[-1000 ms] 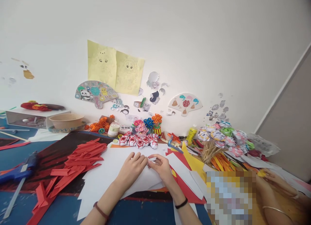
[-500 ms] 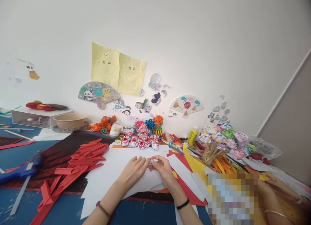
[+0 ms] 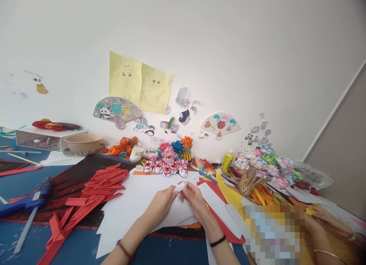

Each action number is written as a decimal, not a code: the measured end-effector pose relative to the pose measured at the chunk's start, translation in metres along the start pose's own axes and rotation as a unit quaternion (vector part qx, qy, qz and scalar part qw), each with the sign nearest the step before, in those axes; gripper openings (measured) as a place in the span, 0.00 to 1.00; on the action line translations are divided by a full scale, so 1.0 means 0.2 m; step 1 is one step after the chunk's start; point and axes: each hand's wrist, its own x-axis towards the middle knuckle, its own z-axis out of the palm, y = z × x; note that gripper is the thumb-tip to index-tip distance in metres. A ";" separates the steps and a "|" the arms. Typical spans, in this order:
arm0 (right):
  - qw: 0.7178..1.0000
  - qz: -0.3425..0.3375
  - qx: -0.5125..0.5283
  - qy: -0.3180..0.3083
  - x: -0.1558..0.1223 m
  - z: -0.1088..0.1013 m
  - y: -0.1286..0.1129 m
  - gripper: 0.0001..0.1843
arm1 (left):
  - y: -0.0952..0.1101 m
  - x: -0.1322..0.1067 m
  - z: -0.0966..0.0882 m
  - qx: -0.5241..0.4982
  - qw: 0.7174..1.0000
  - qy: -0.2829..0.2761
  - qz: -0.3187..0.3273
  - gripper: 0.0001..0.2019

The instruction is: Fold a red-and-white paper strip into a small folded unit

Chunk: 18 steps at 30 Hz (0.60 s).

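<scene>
Between my two hands is a small piece of folded white paper [image 3: 179, 188], raised above the white paper sheets [image 3: 120, 215]. My left hand [image 3: 160, 204] pinches it from the left, thumb and fingers closed. From the other side my right hand [image 3: 196, 202] grips it with the fingertips; the paper's lower part is partly hidden by the fingers. Just behind my hands stand several red and white paper flowers [image 3: 166, 167]. Folded red paper strips [image 3: 103, 185] lie heaped on the left.
A blue glue gun [image 3: 34, 200] lies at far left, near a beige bowl [image 3: 83, 142]. Yellow glue bottle [image 3: 227, 162], blue tape dispenser [image 3: 207, 173] and stemmed paper flowers [image 3: 257, 162] stand on the right. At far right another person's hand [image 3: 328, 221] holds something yellow.
My hands have turned, and the white paper between them now shows more plainly. My left hand's knuckles have rotated outward. The view has shifted slightly.
</scene>
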 end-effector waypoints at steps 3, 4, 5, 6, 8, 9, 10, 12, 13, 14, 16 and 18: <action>0.999 -0.012 0.008 -0.040 -0.01 0.00 -0.01 0.25 | 0.05 0.01 -0.02 -0.242 0.969 -0.020 -0.033 0.19; 0.998 -0.009 0.016 -0.054 -0.01 0.00 -0.01 0.27 | 0.06 0.01 -0.02 -0.311 0.949 -0.040 -0.041 0.21; 0.997 -0.004 0.024 -0.069 -0.01 0.00 -0.01 0.28 | 0.08 0.01 -0.02 -0.370 0.926 -0.062 -0.050 0.22; 0.996 0.000 0.030 -0.082 -0.02 0.00 0.00 0.29 | 0.08 0.01 -0.02 -0.416 0.904 -0.080 -0.059 0.23; 0.995 0.002 0.035 -0.094 -0.02 0.00 0.00 0.28 | 0.09 0.01 -0.01 -0.475 0.870 -0.109 -0.073 0.24; 0.995 0.001 0.035 -0.093 -0.02 0.00 0.00 0.28 | 0.09 0.00 -0.01 -0.492 0.859 -0.120 -0.076 0.24; 0.995 0.001 0.034 -0.090 -0.02 0.00 0.00 0.27 | 0.09 0.00 0.00 -0.502 0.851 -0.130 -0.078 0.24; 0.996 0.002 0.030 -0.081 -0.03 0.00 0.00 0.25 | 0.09 0.00 0.00 -0.515 0.840 -0.150 -0.084 0.24; 0.996 0.006 0.031 -0.080 -0.03 0.00 0.00 0.24 | 0.09 0.00 0.00 -0.520 0.835 -0.158 -0.089 0.25; 0.996 0.010 0.033 -0.079 -0.03 0.00 -0.01 0.24 | 0.09 0.00 0.00 -0.524 0.831 -0.163 -0.092 0.25; 0.996 0.016 0.039 -0.079 -0.04 0.00 -0.02 0.23 | 0.09 0.00 0.00 -0.530 0.826 -0.164 -0.096 0.25; 0.996 0.015 0.042 -0.078 -0.04 0.00 -0.02 0.22 | 0.08 0.00 0.01 -0.523 0.833 -0.155 -0.094 0.26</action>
